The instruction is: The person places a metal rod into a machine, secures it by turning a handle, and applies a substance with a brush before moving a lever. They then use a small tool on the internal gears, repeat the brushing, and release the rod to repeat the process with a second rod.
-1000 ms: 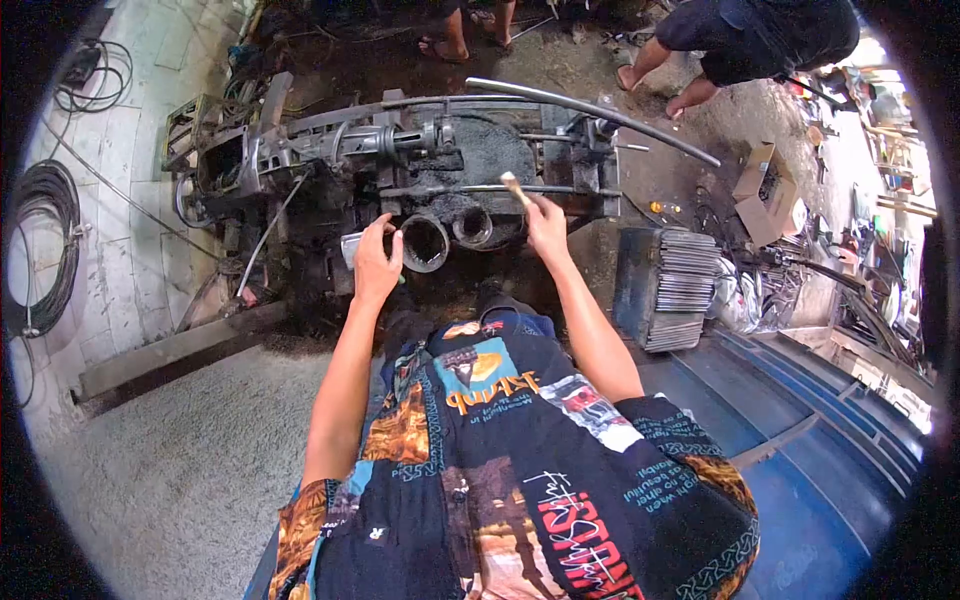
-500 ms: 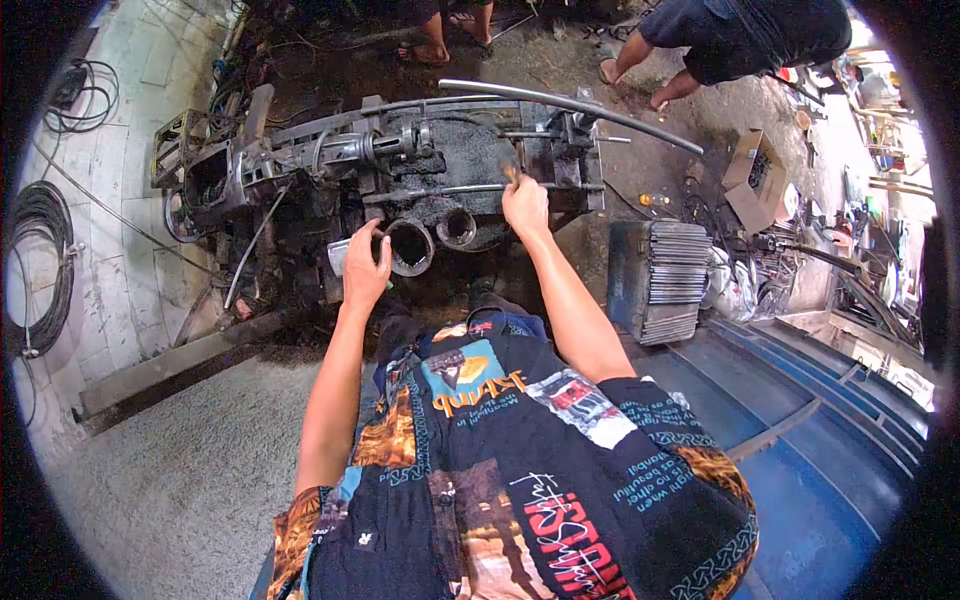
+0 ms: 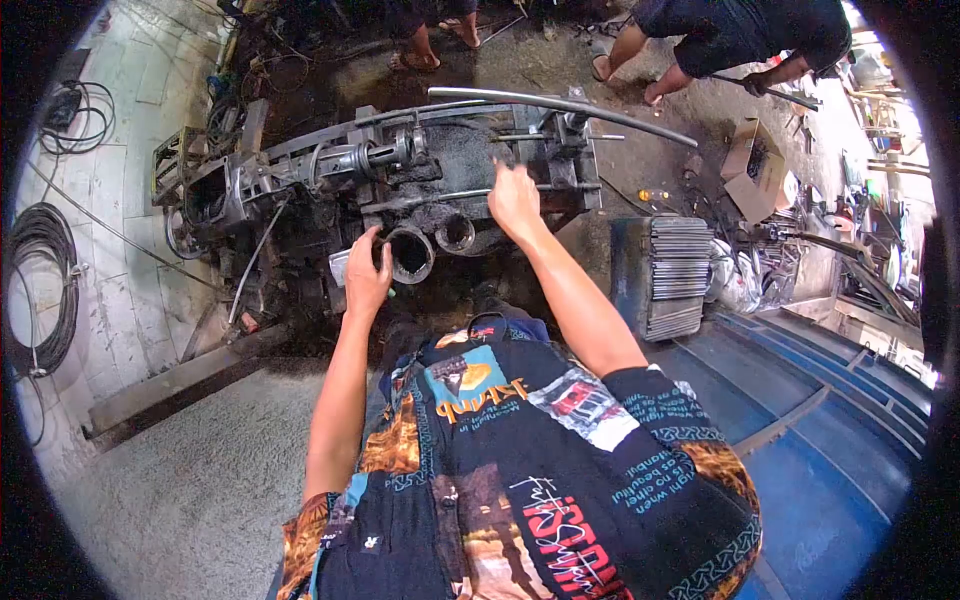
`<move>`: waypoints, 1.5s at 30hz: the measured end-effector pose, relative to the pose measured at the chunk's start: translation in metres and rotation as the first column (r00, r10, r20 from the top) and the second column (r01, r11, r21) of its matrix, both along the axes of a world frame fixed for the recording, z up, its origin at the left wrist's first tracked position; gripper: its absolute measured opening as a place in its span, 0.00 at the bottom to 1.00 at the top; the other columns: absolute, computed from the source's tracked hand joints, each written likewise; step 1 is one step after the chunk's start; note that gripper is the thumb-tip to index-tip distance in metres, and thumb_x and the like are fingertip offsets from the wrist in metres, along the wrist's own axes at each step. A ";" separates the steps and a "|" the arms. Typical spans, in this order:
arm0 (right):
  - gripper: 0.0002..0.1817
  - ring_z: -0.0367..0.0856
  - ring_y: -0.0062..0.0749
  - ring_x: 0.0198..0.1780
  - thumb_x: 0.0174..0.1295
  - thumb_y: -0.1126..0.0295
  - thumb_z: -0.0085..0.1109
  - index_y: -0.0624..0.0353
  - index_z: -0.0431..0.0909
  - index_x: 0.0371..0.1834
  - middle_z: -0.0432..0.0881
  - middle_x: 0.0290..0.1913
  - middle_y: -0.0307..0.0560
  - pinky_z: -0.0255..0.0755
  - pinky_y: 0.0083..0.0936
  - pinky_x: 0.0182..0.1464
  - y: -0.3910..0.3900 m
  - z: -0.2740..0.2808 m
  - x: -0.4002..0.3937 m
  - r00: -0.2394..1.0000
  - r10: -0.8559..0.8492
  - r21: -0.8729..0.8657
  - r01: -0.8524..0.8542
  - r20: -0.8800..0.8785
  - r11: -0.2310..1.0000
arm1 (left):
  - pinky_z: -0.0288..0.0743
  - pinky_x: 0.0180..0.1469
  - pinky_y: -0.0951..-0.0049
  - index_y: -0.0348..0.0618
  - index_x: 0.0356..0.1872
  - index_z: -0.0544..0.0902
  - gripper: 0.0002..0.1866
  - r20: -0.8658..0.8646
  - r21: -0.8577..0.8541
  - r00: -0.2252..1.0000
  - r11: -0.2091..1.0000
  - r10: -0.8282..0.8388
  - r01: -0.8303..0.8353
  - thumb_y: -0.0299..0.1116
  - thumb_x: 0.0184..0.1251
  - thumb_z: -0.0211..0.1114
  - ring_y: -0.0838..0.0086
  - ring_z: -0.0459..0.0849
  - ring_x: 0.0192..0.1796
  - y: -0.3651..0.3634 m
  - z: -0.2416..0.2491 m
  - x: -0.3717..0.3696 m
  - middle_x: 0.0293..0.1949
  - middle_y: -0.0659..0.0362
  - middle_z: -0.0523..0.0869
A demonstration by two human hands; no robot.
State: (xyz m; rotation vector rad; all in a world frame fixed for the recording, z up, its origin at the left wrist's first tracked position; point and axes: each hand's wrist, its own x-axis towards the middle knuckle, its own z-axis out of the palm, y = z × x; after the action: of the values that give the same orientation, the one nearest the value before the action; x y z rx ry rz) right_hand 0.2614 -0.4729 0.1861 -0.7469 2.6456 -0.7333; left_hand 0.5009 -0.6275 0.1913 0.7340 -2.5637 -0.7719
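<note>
A long dark machine with metal shavings on its bed lies across the view. My left hand is at its near edge, fingers apart and curved, beside the left of two round metal rings. The smaller ring sits to the right. My right hand is above the shavings near a horizontal rod. Its fingers are closed round a small dark thing, blurred and too unclear to name.
A long metal pipe lies over the machine's far side. Two people stand beyond it, one holding a dark bar. To the right are a stack of metal strips and an open cardboard box.
My right hand has moved slightly left. My left hand stays beside the ring. The person at the upper right now shows a hand on a dark bar.
</note>
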 end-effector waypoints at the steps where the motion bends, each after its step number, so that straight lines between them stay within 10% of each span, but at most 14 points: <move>1: 0.23 0.81 0.67 0.43 0.62 0.74 0.46 0.62 0.72 0.62 0.75 0.43 0.73 0.75 0.54 0.48 0.006 -0.001 0.009 0.999 0.011 0.022 -0.012 0.033 1.000 | 0.75 0.54 0.60 0.34 0.55 0.77 0.17 0.011 0.000 1.000 1.000 0.009 -0.009 0.29 0.67 0.62 0.51 0.82 0.50 0.000 -0.002 0.002 0.48 0.44 0.82; 8: 0.18 0.79 0.64 0.46 0.65 0.69 0.49 0.62 0.77 0.56 0.79 0.43 0.67 0.74 0.51 0.48 0.002 -0.020 0.000 0.988 -0.148 -0.138 0.143 -0.032 0.980 | 0.75 0.55 0.61 0.34 0.55 0.76 0.17 0.051 -0.025 0.999 1.000 0.008 -0.006 0.29 0.67 0.62 0.52 0.82 0.51 -0.001 -0.009 0.006 0.48 0.44 0.82; 14: 0.15 0.80 0.63 0.45 0.65 0.66 0.48 0.66 0.78 0.44 0.81 0.39 0.70 0.71 0.50 0.46 0.040 -0.023 0.021 0.939 -0.181 -0.268 0.263 0.293 0.927 | 0.74 0.53 0.61 0.33 0.55 0.76 0.17 0.062 0.075 0.998 0.997 0.017 -0.022 0.29 0.67 0.62 0.54 0.82 0.47 0.001 0.002 -0.004 0.43 0.46 0.82; 22: 0.20 0.81 0.54 0.47 0.67 0.63 0.41 0.64 0.80 0.49 0.84 0.43 0.61 0.71 0.41 0.51 0.132 -0.132 0.040 0.732 -0.550 0.058 0.579 0.401 0.813 | 0.75 0.52 0.61 0.33 0.54 0.76 0.17 0.101 0.116 0.995 0.993 -0.018 0.006 0.27 0.66 0.62 0.55 0.82 0.45 0.001 -0.012 0.005 0.41 0.47 0.82; 25: 0.13 0.74 0.27 0.40 0.67 0.70 0.50 0.66 0.79 0.49 0.80 0.37 0.41 0.67 0.23 0.47 0.123 -0.195 0.020 0.564 -0.509 -0.328 0.812 0.650 0.482 | 0.75 0.51 0.62 0.34 0.55 0.76 0.17 0.127 0.086 0.992 0.996 -0.022 0.011 0.28 0.66 0.62 0.56 0.82 0.45 0.002 -0.009 0.001 0.40 0.47 0.82; 28: 0.11 0.71 0.19 0.29 0.65 0.71 0.54 0.62 0.79 0.46 0.76 0.28 0.34 0.66 0.24 0.28 0.108 -0.197 -0.005 0.213 -0.458 -0.144 0.973 0.863 0.182 | 0.75 0.51 0.62 0.34 0.55 0.76 0.18 0.137 0.081 0.990 0.997 -0.029 0.018 0.28 0.66 0.63 0.56 0.82 0.45 0.003 0.001 -0.001 0.40 0.48 0.82; 33: 0.09 0.66 0.26 0.18 0.55 0.69 0.51 0.67 0.72 0.26 0.73 0.23 0.42 0.55 0.28 0.19 0.087 -0.193 -0.023 -0.107 -0.563 0.028 0.989 0.820 -0.146 | 0.75 0.52 0.62 0.35 0.55 0.76 0.18 0.116 0.026 0.993 0.999 -0.038 0.035 0.28 0.65 0.63 0.56 0.82 0.46 0.000 0.010 -0.005 0.42 0.48 0.82; 37: 0.11 0.74 0.37 0.27 0.58 0.67 0.53 0.68 0.76 0.28 0.77 0.28 0.44 0.69 0.36 0.32 0.102 -0.215 -0.027 -0.049 -0.316 -0.034 0.968 0.948 -0.250 | 0.75 0.51 0.61 0.35 0.55 0.76 0.18 0.087 0.005 0.995 0.999 -0.047 0.046 0.28 0.65 0.63 0.56 0.82 0.46 -0.002 0.009 -0.006 0.41 0.49 0.82; 41: 0.09 0.72 0.27 0.19 0.61 0.64 0.54 0.55 0.78 0.28 0.78 0.26 0.37 0.62 0.24 0.20 0.113 -0.235 0.005 -0.002 -0.529 -0.032 0.998 0.848 -0.055 | 0.75 0.50 0.62 0.36 0.54 0.77 0.17 0.106 0.042 0.994 0.999 -0.017 0.012 0.28 0.64 0.64 0.57 0.82 0.46 0.003 0.011 -0.013 0.40 0.50 0.83; 43: 0.11 0.80 0.32 0.29 0.59 0.64 0.57 0.62 0.81 0.34 0.83 0.33 0.43 0.71 0.28 0.29 0.118 -0.227 0.035 0.495 -0.651 -0.033 0.810 0.576 0.586 | 0.76 0.49 0.61 0.37 0.54 0.77 0.18 0.086 0.025 0.995 0.998 -0.056 0.054 0.28 0.64 0.64 0.55 0.82 0.45 0.002 0.013 -0.018 0.39 0.50 0.82; 44: 0.21 0.80 0.52 0.53 0.59 0.64 0.59 0.69 0.76 0.51 0.82 0.49 0.61 0.72 0.37 0.56 0.102 -0.151 0.043 0.617 -0.591 -0.070 0.720 0.519 0.690 | 0.76 0.49 0.61 0.37 0.54 0.76 0.18 0.090 0.020 0.993 0.997 -0.074 0.073 0.28 0.64 0.64 0.55 0.81 0.44 0.002 0.019 -0.026 0.39 0.50 0.82; 45: 0.21 0.79 0.53 0.53 0.60 0.65 0.59 0.69 0.76 0.52 0.81 0.49 0.61 0.71 0.38 0.56 0.090 -0.124 0.044 0.747 -0.486 -0.161 0.605 0.453 0.780 | 0.76 0.50 0.60 0.37 0.55 0.76 0.19 0.067 0.013 0.993 0.996 -0.092 0.092 0.29 0.62 0.65 0.53 0.81 0.46 0.002 0.027 -0.034 0.41 0.48 0.82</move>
State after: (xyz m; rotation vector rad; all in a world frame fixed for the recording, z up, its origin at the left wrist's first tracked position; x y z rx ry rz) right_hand 0.3057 -0.3831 0.0621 0.1685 2.3930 -1.3078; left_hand 0.4665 -0.6257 0.2184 0.6595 -2.6724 -0.8025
